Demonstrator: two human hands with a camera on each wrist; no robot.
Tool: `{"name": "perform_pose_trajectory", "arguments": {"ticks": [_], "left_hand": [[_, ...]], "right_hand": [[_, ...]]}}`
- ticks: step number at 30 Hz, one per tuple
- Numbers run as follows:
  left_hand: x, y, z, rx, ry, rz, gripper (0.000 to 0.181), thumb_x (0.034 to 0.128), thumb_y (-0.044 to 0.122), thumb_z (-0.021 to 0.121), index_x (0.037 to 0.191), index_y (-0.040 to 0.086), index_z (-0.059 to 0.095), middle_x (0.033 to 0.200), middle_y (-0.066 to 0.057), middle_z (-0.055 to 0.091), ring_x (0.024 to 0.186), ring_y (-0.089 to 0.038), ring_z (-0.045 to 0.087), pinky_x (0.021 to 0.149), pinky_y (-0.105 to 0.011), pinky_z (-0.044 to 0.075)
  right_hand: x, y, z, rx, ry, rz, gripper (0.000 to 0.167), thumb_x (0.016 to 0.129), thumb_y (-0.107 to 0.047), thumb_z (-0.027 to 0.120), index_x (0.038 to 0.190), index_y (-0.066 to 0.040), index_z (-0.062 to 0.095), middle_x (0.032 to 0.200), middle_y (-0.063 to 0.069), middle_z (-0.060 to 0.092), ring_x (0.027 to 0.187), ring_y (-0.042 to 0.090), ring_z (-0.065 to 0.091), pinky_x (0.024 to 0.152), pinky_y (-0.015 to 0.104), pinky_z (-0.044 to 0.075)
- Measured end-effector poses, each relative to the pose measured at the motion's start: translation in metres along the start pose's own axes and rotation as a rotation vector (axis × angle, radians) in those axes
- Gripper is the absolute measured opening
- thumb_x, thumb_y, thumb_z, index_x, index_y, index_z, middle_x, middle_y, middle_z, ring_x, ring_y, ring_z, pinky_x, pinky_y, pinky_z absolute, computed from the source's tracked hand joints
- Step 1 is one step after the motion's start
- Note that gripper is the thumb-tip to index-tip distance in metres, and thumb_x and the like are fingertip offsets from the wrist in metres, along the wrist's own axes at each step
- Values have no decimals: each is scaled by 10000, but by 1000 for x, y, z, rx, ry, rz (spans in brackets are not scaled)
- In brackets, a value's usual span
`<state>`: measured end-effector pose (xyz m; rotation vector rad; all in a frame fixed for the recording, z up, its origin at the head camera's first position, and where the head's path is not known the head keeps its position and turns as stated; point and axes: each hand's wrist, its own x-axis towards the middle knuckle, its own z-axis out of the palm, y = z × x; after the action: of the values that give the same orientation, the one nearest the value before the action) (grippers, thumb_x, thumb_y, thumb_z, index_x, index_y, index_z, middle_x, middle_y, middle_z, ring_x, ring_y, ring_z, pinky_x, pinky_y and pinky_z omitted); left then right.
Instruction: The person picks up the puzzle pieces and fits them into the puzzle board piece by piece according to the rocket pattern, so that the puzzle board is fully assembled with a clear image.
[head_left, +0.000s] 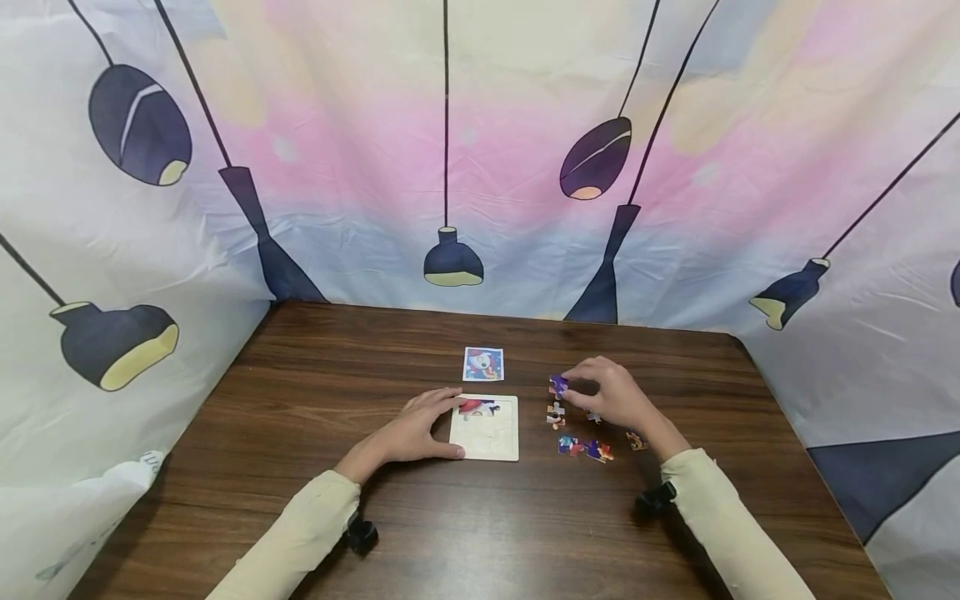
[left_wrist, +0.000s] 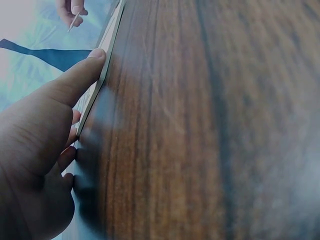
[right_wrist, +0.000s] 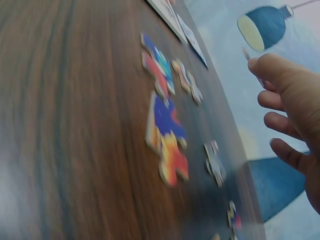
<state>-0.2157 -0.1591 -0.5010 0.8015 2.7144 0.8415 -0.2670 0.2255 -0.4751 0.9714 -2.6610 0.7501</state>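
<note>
My left hand (head_left: 415,425) holds the left side of a pale puzzle tray (head_left: 487,442), thumb at the lower-left corner and fingers at the upper-left. A joined red-and-white part of the picture (head_left: 478,408) lies in the tray's upper left. To the right, my right hand (head_left: 611,396) pinches a purple puzzle piece (head_left: 557,385) between thumb and forefinger. In the right wrist view that piece (right_wrist: 253,66) appears edge-on, raised off the table. Below this hand lie loose pieces, among them a blue-and-red one (head_left: 570,446) and a purple-and-orange one (head_left: 599,451).
A small picture card (head_left: 483,364) lies behind the tray. More loose pieces are on the brown wooden table (head_left: 480,533), including a white-and-orange one (head_left: 555,415) and one by the right wrist (head_left: 637,441). A lamp-patterned cloth (head_left: 360,167) hangs around the table.
</note>
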Motion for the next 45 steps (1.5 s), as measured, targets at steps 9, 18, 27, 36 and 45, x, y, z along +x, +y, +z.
{"name": "perform_pose_trajectory", "arguments": {"ticks": [9, 18, 27, 36, 45], "left_hand": [[0, 1, -1, -2, -4, -6, 902, 842, 578, 786, 1559, 150, 447, 1647, -75, 333, 1530, -343, 248, 1205, -626, 182], [0, 1, 0, -7, -6, -2, 905, 844, 581, 783, 1563, 151, 441, 1650, -75, 326, 1532, -344, 244, 1203, -632, 181], [-1, 0, -1, -2, -8, -5, 909, 849, 581, 777, 1572, 156, 427, 1655, -77, 314, 1535, -350, 233, 1207, -631, 173], [0, 0, 0, -4, -5, -9, 924, 849, 577, 780, 1577, 140, 414, 1649, -84, 325, 1529, -366, 239, 1204, -639, 170], [0, 1, -1, -9, -6, -4, 909, 851, 569, 781, 1570, 140, 427, 1650, -91, 322, 1530, -371, 235, 1201, -646, 170]], "right_hand": [[11, -21, 20, -7, -16, -18, 286, 910, -340, 789, 1138, -167, 795, 1034, -44, 721, 948, 131, 644, 786, 381, 557], [22, -39, 36, 12, -83, -8, 292, 937, -356, 758, 1170, -183, 787, 1072, -32, 717, 976, 144, 641, 820, 390, 559], [31, -48, 50, -26, -137, -33, 317, 924, -406, 762, 1160, -196, 792, 1090, -28, 717, 994, 144, 630, 834, 375, 556], [34, -49, 59, -37, -152, -52, 306, 932, -404, 753, 1155, -199, 795, 1105, -19, 715, 998, 148, 625, 839, 388, 556], [35, -50, 62, -42, -181, -52, 320, 931, -412, 756, 1179, -210, 784, 1120, -35, 711, 1009, 139, 613, 855, 379, 549]]}}
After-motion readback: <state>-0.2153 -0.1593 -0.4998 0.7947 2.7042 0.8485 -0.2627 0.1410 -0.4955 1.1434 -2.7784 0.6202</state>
